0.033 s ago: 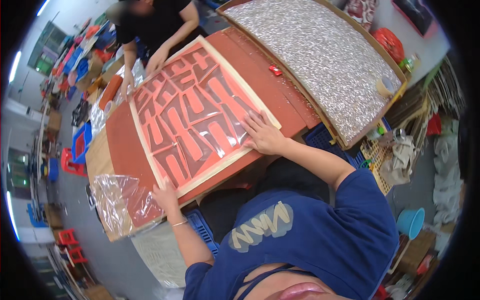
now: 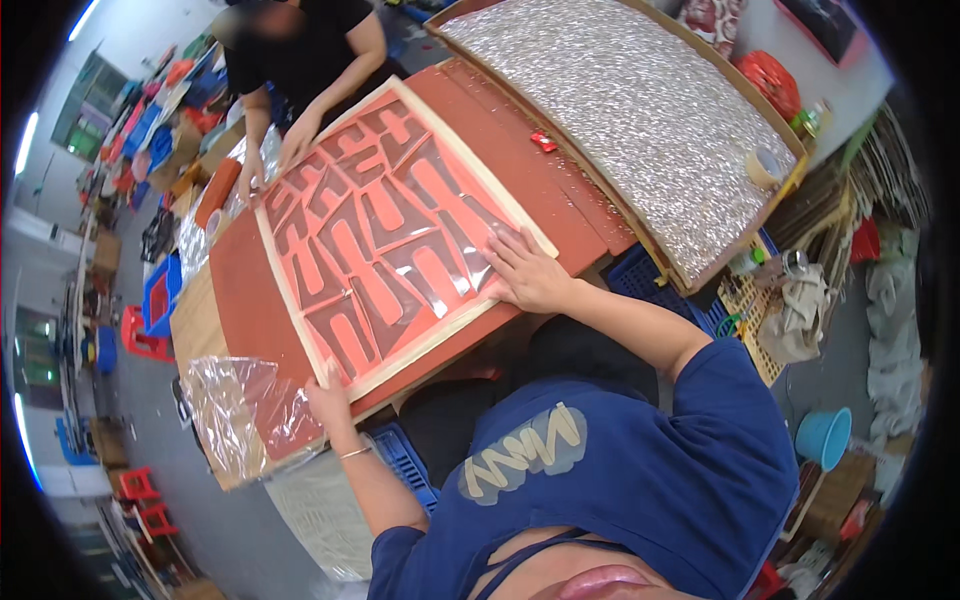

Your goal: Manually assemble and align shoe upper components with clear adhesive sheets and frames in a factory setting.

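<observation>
A pale wooden frame (image 2: 440, 351) lies on a red-brown board, with a pink-red panel (image 2: 468, 172) inside it. Dark, glossy cut-out shapes (image 2: 395, 215) cover much of the panel in rows. My left hand (image 2: 328, 402) is closed around the frame's near left corner; some of its fingers are hidden. At the near right corner, my right hand (image 2: 528, 272) lies with fingers spread over the frame's rail and the panel's edge. Across from me, a co-worker's hands (image 2: 298, 140) touch the frame's far left side.
A large tray (image 2: 655, 262) of silvery glitter-like bits stands to the right, with a tape roll (image 2: 763, 168) on it. Clear plastic film (image 2: 235, 400) hangs at the near left table corner. Blue crates (image 2: 405, 460) sit below the table edge.
The whole view has shifted slightly. Both my hands keep their places on the frame, and the co-worker's hands have hardly moved.
</observation>
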`<state>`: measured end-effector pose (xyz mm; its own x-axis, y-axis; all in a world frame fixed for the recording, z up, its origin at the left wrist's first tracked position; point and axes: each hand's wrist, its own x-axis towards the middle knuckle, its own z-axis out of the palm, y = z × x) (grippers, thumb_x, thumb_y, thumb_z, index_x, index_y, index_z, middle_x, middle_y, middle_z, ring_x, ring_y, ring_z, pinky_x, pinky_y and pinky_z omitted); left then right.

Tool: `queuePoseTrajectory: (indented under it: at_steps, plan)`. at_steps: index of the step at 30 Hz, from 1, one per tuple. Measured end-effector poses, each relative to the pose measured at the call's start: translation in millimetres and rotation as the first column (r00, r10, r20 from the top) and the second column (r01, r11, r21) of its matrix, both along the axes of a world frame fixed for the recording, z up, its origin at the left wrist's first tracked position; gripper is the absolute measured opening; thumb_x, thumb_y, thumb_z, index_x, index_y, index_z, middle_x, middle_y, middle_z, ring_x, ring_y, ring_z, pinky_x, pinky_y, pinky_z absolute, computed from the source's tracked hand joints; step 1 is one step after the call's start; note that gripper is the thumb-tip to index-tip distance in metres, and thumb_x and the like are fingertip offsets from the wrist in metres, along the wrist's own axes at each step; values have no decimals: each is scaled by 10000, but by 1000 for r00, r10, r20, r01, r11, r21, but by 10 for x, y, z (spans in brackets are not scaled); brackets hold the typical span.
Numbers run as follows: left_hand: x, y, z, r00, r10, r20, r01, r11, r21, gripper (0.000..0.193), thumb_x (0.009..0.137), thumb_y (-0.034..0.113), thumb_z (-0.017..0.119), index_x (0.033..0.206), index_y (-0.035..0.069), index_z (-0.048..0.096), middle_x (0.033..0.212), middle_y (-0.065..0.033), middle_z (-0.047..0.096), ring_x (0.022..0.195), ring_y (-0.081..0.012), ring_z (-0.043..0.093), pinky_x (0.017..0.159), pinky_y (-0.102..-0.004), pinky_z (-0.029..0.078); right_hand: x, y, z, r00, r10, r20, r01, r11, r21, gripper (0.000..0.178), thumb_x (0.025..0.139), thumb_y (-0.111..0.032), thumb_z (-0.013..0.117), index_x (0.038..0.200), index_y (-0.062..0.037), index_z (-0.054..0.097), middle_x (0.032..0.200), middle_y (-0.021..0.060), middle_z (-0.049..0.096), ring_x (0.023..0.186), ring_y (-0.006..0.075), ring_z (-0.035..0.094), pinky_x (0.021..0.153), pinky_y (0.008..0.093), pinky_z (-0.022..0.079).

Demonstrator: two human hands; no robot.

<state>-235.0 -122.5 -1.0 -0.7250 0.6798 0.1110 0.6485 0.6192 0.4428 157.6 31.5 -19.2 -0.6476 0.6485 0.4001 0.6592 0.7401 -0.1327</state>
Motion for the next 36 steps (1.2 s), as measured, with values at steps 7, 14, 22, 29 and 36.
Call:
queuePoseTrajectory:
  at_steps: [7,14,22,29,36]
  plan:
    - [-95,-156,104,596,-164,786,-152,938,312,288,904,247,588,1020,-16,577,776,-53,596,580,-148,611,377,-249,477,5,-362,42,998,54,37,-50,993,-111,753,849,-551,502,1338,13,400,1430,208,338,1348,324,307,1122,510,133]
    - [554,-88,1294,445,-614,652,45,742,668,276,924,145,537,1130,-37,517,839,-91,617,579,-144,610,426,-232,508,-643,-646,655,956,201,-215,-222,972,-77,697,797,-520,592,1204,34,475,1207,262,475,1163,382,460,996,508,334]
    - [2296,435,2172,-73,-945,320,339,278,899,345,904,68,508,1205,-97,464,1155,-174,567,1045,-205,578,931,-319,448,140,-669,1292,831,131,-540,-62,988,144,171,697,-133,629,637,-88,476,566,82,485,503,255,538,495,388,456]
    - [4138,1713,1426,-7,-962,-272,997,-29,77,729,836,318,645,1380,-36,312,1409,-307,295,1336,-476,225,1074,-536,230,2276,14,1353,662,-510,-550,517,842,-158,186,804,-182,554,691,-45,611,652,157,576,605,331,593,546,436,472]
    - [5228,2533,171,-63,-872,-486,989,11,-149,622,834,187,533,1355,-79,323,1347,-371,340,1249,-531,345,1014,-609,285,3391,666,1177,553,-629,-547,614,751,-243,275,830,-199,514,679,13,604,671,251,576,670,405,586,656,493,457]
